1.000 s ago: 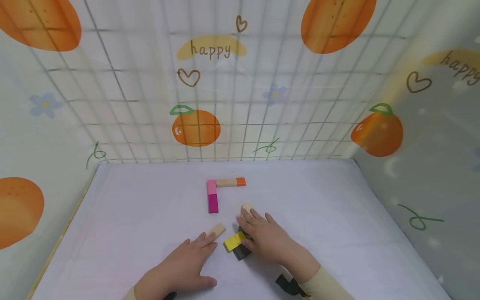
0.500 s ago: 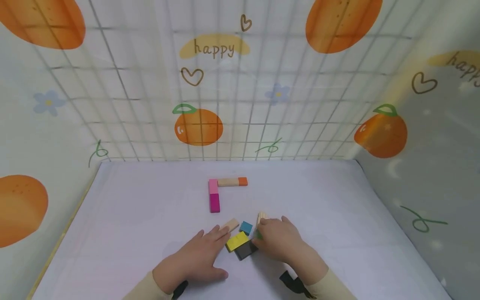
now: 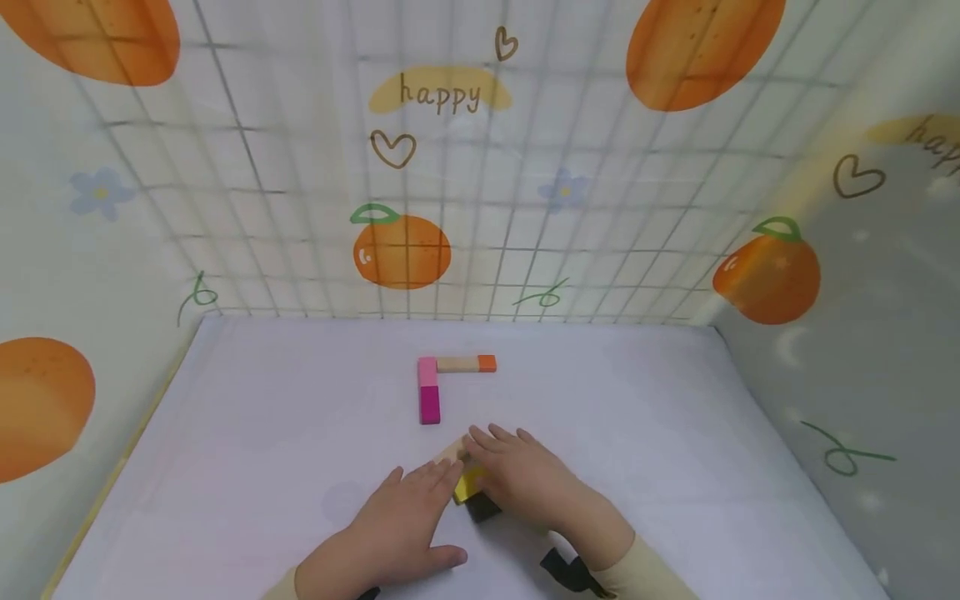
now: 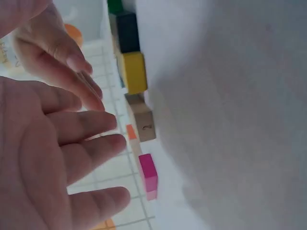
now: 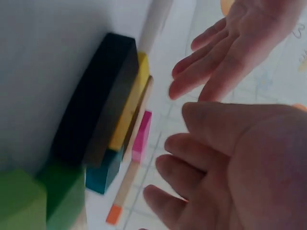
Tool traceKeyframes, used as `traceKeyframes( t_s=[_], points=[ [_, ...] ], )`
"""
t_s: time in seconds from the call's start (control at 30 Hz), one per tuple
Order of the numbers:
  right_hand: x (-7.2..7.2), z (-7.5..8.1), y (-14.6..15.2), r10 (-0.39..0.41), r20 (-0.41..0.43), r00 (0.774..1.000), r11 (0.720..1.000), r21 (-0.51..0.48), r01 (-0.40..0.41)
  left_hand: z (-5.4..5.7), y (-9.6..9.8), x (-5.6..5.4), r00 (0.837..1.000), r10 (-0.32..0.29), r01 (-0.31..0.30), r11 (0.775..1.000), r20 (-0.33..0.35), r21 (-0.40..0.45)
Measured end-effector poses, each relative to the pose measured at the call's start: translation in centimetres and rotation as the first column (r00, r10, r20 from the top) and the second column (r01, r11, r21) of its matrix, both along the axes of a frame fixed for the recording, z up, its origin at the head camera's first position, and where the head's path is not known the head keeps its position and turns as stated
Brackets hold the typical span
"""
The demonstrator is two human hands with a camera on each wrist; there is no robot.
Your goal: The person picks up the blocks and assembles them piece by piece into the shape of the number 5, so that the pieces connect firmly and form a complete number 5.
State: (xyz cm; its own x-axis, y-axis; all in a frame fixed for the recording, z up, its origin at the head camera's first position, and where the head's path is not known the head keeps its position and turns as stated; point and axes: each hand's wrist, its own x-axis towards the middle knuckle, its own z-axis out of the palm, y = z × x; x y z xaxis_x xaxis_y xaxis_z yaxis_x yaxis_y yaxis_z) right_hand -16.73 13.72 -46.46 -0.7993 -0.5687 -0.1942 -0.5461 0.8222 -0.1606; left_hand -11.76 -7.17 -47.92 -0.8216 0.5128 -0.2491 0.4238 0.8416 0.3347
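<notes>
Both hands hover low over a loose cluster of wooden blocks, with straight fingers and nothing gripped. My left hand [image 3: 408, 521] is on the cluster's left side, fingertips by a plain wood block [image 3: 450, 452]. My right hand [image 3: 528, 479] spreads over the right side and covers part of it in the head view. Between the hands show a yellow block [image 3: 467, 486] and a black block [image 3: 482, 507]. The right wrist view also reveals a teal block [image 5: 103, 175], a dark green block [image 5: 64, 189] and a light green block [image 5: 21, 199].
Farther back on the white tabletop [image 3: 637, 400] lies a corner shape: a pink block [image 3: 427, 371], a magenta block [image 3: 430, 404], a natural wood block [image 3: 457, 364] and an orange block [image 3: 487, 363]. Printed curtains [image 3: 300, 208] enclose the table at the back and sides.
My right hand, bent over the green and pale blocks half a second ago, has straightened its fingers and shifted left, hiding the teal block from the head view. My left hand stays nearly in place.
</notes>
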Motion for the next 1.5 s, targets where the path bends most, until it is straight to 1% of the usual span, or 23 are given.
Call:
traceKeyframes(
  t_s=[0.07,0.17,0.27,0.37,0.5,0.6,0.77,0.83,0.97,1.03,1.13,1.27,1.5],
  points=[
    [0.0,-0.2,-0.2,0.024,0.027,0.999,1.0,0.004,-0.024,-0.2,0.2,0.0,1.0,-0.01,0.01,1.0,0.018,-0.01],
    [0.0,-0.5,-0.4,0.008,0.058,0.998,0.999,0.039,-0.01,-0.8,0.5,-0.3,0.999,-0.018,0.019,1.0,0.028,-0.022],
    [-0.2,-0.6,-0.3,-0.027,0.048,0.998,0.997,0.076,0.023,-1.5,0.7,-0.8,0.999,-0.035,0.036,0.999,0.022,-0.028],
    [-0.5,-0.9,-0.2,-0.055,0.023,0.998,0.995,0.086,0.053,-1.8,1.0,-1.4,0.999,-0.05,0.051,0.998,0.013,-0.027],
    [-1.1,-1.3,-0.1,-0.086,0.007,0.996,0.994,0.075,0.085,-2.0,1.3,-2.2,0.999,-0.046,0.046,0.999,0.002,-0.024],
    [-1.5,-1.6,-0.3,-0.104,-0.006,0.995,0.992,0.073,0.104,-2.2,1.4,-2.7,0.999,-0.029,0.029,0.999,0.014,-0.024],
    [-2.0,-2.1,-0.5,-0.116,-0.041,0.992,0.989,0.091,0.12,-2.5,1.5,-3.0,0.998,0.012,-0.012,1.0,0.066,-0.006],
    [-2.2,-2.2,-0.5,-0.123,-0.051,0.991,0.987,0.101,0.128,-2.6,1.7,-3.1,0.997,0.023,-0.023,1.0,0.075,-0.001],
    [-2.6,-2.4,-0.6,-0.146,-0.053,0.988,0.98,0.126,0.152,-2.7,2.0,-3.4,0.999,0.023,-0.022,1.0,0.04,-0.014],
    [-2.8,-2.3,-0.7,-0.156,-0.046,0.987,0.978,0.134,0.161,-2.7,2.2,-3.6,1.0,0.016,-0.015,0.999,0.014,-0.03],
    [-3.1,-2.0,-0.8,-0.164,-0.039,0.986,0.976,0.14,0.168,-2.7,2.3,-3.8,1.0,0.007,-0.007,0.999,-0.004,-0.049],
    [-3.4,-2.1,-0.9,-0.163,-0.048,0.985,0.975,0.144,0.168,-2.6,2.2,-4.1,1.0,0.0,-0.001,0.998,-0.004,-0.064],
    [-3.6,-2.1,-1.2,-0.173,-0.041,0.984,0.975,0.133,0.177,-2.8,1.9,-4.3,1.0,0.009,-0.008,0.997,0.011,-0.073]
  ],
)
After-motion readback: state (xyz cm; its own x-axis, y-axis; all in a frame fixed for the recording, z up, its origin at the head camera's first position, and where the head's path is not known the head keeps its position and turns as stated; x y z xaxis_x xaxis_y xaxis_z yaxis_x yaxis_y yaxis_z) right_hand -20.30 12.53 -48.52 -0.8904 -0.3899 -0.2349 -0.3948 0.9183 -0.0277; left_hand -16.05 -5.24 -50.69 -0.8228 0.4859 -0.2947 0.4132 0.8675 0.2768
